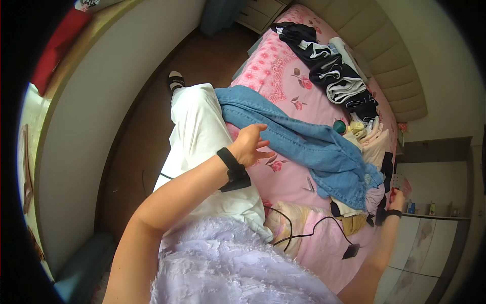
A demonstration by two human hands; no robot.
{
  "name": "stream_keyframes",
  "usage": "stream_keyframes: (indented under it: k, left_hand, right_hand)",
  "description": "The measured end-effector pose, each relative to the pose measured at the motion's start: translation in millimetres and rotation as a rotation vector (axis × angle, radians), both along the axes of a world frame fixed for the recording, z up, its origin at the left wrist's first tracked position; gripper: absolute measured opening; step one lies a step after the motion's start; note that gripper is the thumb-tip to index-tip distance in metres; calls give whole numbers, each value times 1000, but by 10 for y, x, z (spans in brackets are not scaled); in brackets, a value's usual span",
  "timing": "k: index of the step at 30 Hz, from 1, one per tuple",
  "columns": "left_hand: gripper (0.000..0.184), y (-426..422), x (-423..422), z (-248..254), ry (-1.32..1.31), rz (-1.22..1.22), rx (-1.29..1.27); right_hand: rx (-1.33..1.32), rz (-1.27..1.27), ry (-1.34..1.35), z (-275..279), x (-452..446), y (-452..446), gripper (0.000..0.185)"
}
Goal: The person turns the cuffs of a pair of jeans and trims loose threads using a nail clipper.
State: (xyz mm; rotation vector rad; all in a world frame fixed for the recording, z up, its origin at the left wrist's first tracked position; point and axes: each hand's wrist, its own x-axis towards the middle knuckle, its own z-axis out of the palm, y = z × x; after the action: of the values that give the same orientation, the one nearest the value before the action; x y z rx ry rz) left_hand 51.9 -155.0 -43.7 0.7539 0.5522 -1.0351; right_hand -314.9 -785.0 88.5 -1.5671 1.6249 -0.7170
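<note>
My left hand (249, 145), with a black band at the wrist, is above the near edge of the blue jeans (298, 137). Its fingers are apart and nothing shows in them. The jeans lie stretched across the bed, one end beside my white-trousered leg (195, 124). Far to the right, my right hand (397, 201) is closed at the bed's far side, beyond a bunched lilac cloth (374, 196). A small red and pinkish, see-through thing (401, 183) shows at its fingers; its kind is unclear. Silver nail clippers (309, 184) rest on the pink sheet near the jeans.
A pink floral sheet (263, 71) covers the bed. Black and white clothes (329, 71) lie along the headboard (400, 61), with cream garments (372, 139) nearby. A black cable (309, 234) runs over the bedding to a small black block (350, 251). A shelf cabinet (420, 243) stands right.
</note>
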Motion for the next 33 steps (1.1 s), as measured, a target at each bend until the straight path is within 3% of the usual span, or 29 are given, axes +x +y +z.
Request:
stream_keyframes:
  k: [1,2,4,5,10,11,13,14,15,17,19,21,24,27,29,33]
  left_hand:
    - [47,-14,9,37,-39,3,-3]
    - [57,-47,1,54,-60,6,-44]
    - [55,-180,-71,196,-65,25,-27]
    - [54,-239,-110,267,-68,36,-20]
    - [39,-421,-35,196,-95,37,105]
    - [35,-434,64,126,-121,34,150]
    - [20,-300,586,102,-231,111,196]
    - [18,-151,954,77,-323,188,144]
    - [16,15,1317,70,-418,243,89]
    - [18,281,1703,296,-583,203,187]
    - [24,443,1960,272,-832,-40,422]
    - [19,445,2237,39,-955,-435,682]
    - [16,339,2469,-525,-1265,-757,981]
    - [20,275,2565,-924,-1431,-1014,1046]
    - [23,192,2534,-1077,-1387,-1108,1244]
    - [30,123,2489,-1192,-1326,-1068,1057]
  right_hand:
    - [-66,-80,65,-132,270,250,27]
    - [-13,40,18,-227,594,614,31]
    - [-6,258,53,-430,1338,1133,48]
    - [-19,330,-12,-585,1748,1466,43]
    - [52,1148,61,-1296,3585,3421,37]
    - [-41,1379,6,-1629,3833,3645,38]
    - [-688,1702,7,-2182,4125,4325,52]
    - [-624,1736,271,-2276,4083,4517,62]
    - [-775,1693,531,-2244,3916,4736,70]
    - [-908,1599,558,-2338,3692,4913,73]
    - [-875,1586,551,-2366,3508,4923,75]
    - [-847,1560,556,-2405,3415,4946,76]
    - [-845,1530,564,-2429,3356,4992,75]
    - [-821,1523,503,-2447,3353,4972,74]
    - [-826,1512,485,-2470,3347,4973,74]
    - [-816,1507,468,-2493,3345,4957,73]
